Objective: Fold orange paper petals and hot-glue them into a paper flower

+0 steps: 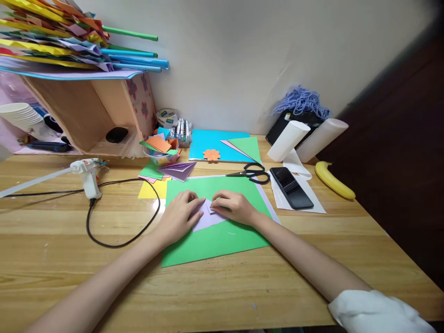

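Observation:
A small pale purple paper (pixel 204 221) lies on a large green sheet (pixel 222 240) in the middle of the wooden desk (pixel 243 291). My left hand (pixel 180 215) presses on the paper's left side with its fingers bent and close together. My right hand (pixel 234 206) pinches a folded corner of the same paper from the right. Both hands meet over the paper's top edge, which they partly hide.
A glue gun (pixel 86 173) with a black cable (pixel 121 240) lies at left. Scissors (pixel 251 173), a phone (pixel 291 187), a banana (pixel 333 180), paper rolls (pixel 287 138), a blue sheet (pixel 215 143), folded purple pieces (pixel 178 170) and a bowl of scraps (pixel 160 150) are behind. A shelf (pixel 90 115) carries coloured paper.

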`<control>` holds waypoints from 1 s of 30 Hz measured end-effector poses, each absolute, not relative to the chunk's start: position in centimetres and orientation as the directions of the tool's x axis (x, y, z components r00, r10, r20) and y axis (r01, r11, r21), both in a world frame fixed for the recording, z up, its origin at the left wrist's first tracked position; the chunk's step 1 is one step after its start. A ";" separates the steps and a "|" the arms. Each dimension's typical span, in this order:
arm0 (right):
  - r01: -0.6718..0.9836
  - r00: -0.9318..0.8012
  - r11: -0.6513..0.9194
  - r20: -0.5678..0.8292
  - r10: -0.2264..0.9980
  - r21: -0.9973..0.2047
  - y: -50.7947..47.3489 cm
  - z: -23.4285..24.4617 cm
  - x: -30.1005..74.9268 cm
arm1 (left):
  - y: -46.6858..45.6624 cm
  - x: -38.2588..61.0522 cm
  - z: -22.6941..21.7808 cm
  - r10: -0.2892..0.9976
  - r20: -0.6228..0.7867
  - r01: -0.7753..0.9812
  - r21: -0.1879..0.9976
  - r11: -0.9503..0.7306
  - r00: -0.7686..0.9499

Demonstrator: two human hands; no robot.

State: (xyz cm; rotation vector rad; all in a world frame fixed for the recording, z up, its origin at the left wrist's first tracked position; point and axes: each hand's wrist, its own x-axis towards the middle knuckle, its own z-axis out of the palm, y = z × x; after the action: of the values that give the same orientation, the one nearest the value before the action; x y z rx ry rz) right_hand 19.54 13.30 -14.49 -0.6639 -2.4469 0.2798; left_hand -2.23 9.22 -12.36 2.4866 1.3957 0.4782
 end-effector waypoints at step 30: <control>0.307 -0.751 0.824 0.410 0.517 -0.476 13.1 -14.5 19.1 | 8.4 -1.5 -13.4 0.905 0.259 0.707 0.565 -0.425 0.337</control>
State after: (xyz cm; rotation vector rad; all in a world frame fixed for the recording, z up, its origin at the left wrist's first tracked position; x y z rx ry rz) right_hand 19.11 13.12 -14.52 -0.6052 -2.4656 0.5202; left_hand -1.46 8.35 -13.41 2.2553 1.4278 0.7806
